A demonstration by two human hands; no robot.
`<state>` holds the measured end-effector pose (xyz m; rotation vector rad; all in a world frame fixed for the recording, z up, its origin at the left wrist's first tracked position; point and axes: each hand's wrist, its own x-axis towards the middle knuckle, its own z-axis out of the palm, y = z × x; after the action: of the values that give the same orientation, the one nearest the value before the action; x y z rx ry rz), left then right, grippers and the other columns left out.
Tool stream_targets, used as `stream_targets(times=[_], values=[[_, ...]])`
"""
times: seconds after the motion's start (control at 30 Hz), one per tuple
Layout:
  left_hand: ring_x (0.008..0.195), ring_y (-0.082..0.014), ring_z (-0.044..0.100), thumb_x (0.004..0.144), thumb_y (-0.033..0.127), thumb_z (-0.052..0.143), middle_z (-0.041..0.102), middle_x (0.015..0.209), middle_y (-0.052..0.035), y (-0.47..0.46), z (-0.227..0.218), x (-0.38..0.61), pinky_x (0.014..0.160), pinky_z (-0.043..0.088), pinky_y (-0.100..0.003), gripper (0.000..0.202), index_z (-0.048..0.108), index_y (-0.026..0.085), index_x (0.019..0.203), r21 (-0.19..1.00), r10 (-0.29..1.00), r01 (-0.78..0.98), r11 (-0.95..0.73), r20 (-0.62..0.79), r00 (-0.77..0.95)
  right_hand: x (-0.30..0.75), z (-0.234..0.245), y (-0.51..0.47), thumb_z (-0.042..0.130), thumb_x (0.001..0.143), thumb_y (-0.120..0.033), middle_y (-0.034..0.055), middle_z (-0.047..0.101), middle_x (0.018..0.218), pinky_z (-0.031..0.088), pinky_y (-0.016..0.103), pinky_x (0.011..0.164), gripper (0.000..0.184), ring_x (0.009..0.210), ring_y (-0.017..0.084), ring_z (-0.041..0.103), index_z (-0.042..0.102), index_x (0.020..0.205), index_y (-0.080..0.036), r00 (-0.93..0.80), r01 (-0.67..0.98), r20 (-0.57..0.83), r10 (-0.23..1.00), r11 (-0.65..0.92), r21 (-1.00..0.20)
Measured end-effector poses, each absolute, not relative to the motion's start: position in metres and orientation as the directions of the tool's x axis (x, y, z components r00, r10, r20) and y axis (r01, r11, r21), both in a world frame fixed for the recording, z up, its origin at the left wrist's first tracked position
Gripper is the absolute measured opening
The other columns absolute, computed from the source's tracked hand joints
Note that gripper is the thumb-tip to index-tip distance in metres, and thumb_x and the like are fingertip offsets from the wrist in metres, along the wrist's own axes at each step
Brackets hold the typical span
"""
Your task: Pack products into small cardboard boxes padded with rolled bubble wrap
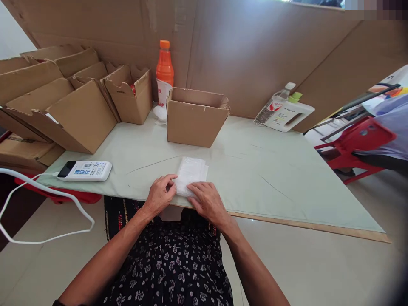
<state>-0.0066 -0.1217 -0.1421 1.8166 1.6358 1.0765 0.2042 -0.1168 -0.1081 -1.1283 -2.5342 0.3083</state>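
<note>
Translucent stack (192,172), mid-frame: best squared under light pressure. Left hand (161,193) curled at left edge, grip can't be told; right hand (208,202) laid on top, thumb spread.

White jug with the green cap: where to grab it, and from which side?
Probably by the handle on the right of the white jug, grip through its loop, coming from the front right. The loop sits on that side, while the clear bottle crowds the left and the cardboard wall stands behind.
</note>
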Motion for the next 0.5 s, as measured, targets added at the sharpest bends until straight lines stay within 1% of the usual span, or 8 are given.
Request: stream_targets(times=[0.07,0.13,0.2,0.23,0.3,0.4,0.47,0.5], values=[[0.080,-0.0185,0.066,0.086,0.021,0.054,0.071,0.084,-0.0021,-0.124,-0.140,-0.007,0.080,0.054,-0.034,0.031,0.068,0.020,0.114,0.782,0.971,0.597,-0.179,0.237,-0.018,0.206,-0.114,-0.113,0.057,0.095,-0.018,0.0077,0.075,0.114,0.049,0.046,0.090,0.027,0.104,0.028,0.066,0.067,0.120,-0.023,-0.593,0.676,0.210,0.777,0.622,-0.396],[0.097,-0.0216,0.067,0.086,0.027,0.059,0.072,0.106,-0.0079,-0.129,-0.135,-0.008,0.089,0.054,-0.037,0.034,0.066,0.019,0.119,0.781,0.965,0.585,-0.216,0.261,0.007,0.209,-0.117,-0.110,0.054,0.098,-0.021,0.0067,0.076,0.113,0.050,0.044,0.091,0.026,0.104,0.026,0.067,0.068,0.120,-0.023,-0.544,0.658,0.208,0.813,0.567,-0.496],[0.118,-0.0258,0.061,0.085,0.030,0.063,0.064,0.131,-0.0126,-0.135,-0.130,-0.010,0.100,0.051,-0.042,0.041,0.064,0.019,0.125,0.761,0.944,0.570,-0.309,0.321,0.083,0.211,-0.116,-0.109,0.052,0.099,-0.024,0.0056,0.076,0.112,0.051,0.042,0.092,0.027,0.102,0.024,0.068,0.068,0.121,-0.024,-0.505,0.630,0.168,0.847,0.494,-0.599],[0.122,-0.0265,0.059,0.085,0.028,0.063,0.062,0.134,-0.0126,-0.137,-0.128,-0.010,0.103,0.049,-0.043,0.041,0.064,0.019,0.126,0.747,0.930,0.562,-0.355,0.344,0.131,0.212,-0.114,-0.109,0.052,0.099,-0.025,0.0052,0.076,0.111,0.051,0.041,0.092,0.027,0.101,0.023,0.069,0.068,0.121,-0.024,-0.497,0.615,0.137,0.857,0.460,-0.641],[0.114,-0.0252,0.062,0.088,0.023,0.058,0.070,0.122,-0.0101,-0.138,-0.127,-0.009,0.101,0.049,-0.044,0.033,0.067,0.021,0.120,0.726,0.917,0.562,-0.395,0.348,0.195,0.213,-0.111,-0.111,0.052,0.099,-0.026,0.0057,0.076,0.112,0.052,0.041,0.093,0.027,0.102,0.023,0.069,0.069,0.121,-0.024,-0.472,0.608,0.116,0.874,0.418,-0.675],[0.095,-0.0229,0.065,0.091,0.020,0.053,0.075,0.098,-0.0067,-0.127,-0.131,-0.005,0.089,0.052,-0.040,0.025,0.071,0.021,0.108,0.731,0.939,0.590,-0.343,0.293,0.182,0.213,-0.105,-0.119,0.058,0.096,-0.029,0.0121,0.068,0.128,0.049,0.047,0.097,0.029,0.116,0.029,0.063,0.067,0.122,-0.021,-0.374,0.693,0.266,0.888,0.459,-0.557],[0.094,-0.0228,0.065,0.090,0.020,0.054,0.075,0.098,-0.0066,-0.115,-0.135,-0.002,0.088,0.052,-0.039,0.024,0.072,0.020,0.105,0.737,0.948,0.597,-0.316,0.277,0.159,0.212,-0.103,-0.124,0.064,0.093,-0.030,0.0148,0.060,0.140,0.045,0.050,0.101,0.033,0.125,0.033,0.056,0.066,0.125,-0.021,-0.384,0.746,0.372,0.845,0.522,-0.414],[0.093,-0.0223,0.065,0.089,0.020,0.055,0.075,0.099,-0.0064,-0.109,-0.136,0.000,0.088,0.052,-0.038,0.023,0.072,0.020,0.105,0.741,0.951,0.599,-0.305,0.272,0.149,0.210,-0.102,-0.126,0.066,0.092,-0.029,0.0151,0.058,0.143,0.044,0.051,0.102,0.036,0.128,0.034,0.053,0.065,0.126,-0.021,-0.428,0.751,0.380,0.820,0.557,-0.354]])
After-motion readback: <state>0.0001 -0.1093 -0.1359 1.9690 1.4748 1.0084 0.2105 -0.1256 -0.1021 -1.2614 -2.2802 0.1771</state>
